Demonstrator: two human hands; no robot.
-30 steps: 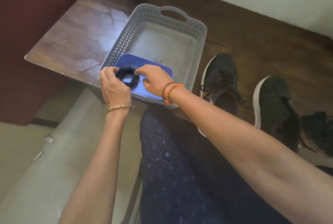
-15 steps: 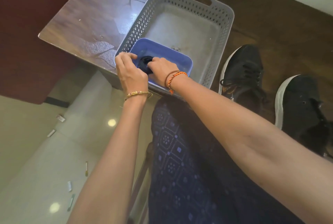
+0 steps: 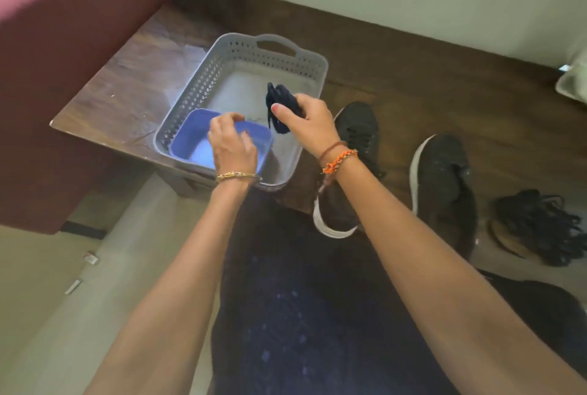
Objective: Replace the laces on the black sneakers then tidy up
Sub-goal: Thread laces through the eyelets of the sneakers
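Observation:
My right hand (image 3: 308, 123) grips a bundle of dark laces (image 3: 279, 102) and holds it above the grey perforated basket (image 3: 197, 83). My left hand (image 3: 232, 143) hovers over the blue tub (image 3: 187, 143) that sits in the basket's near left corner; its fingers are loosely curled and hold nothing. Two black sneakers with white soles stand on the wooden table to the right: one (image 3: 359, 137) just beside the basket, partly hidden by my right forearm, the other (image 3: 444, 181) further right.
A tangle of loose black laces (image 3: 540, 223) lies at the table's right edge. The wooden table (image 3: 127, 83) ends at a corner on the left, beside a dark red sofa (image 3: 63, 29). Small bits of litter lie on the pale floor below.
My right hand has lifted the lace bundle out of the blue tub and carried it up and to the right. My left hand has let go of the bundle and stays over the tub.

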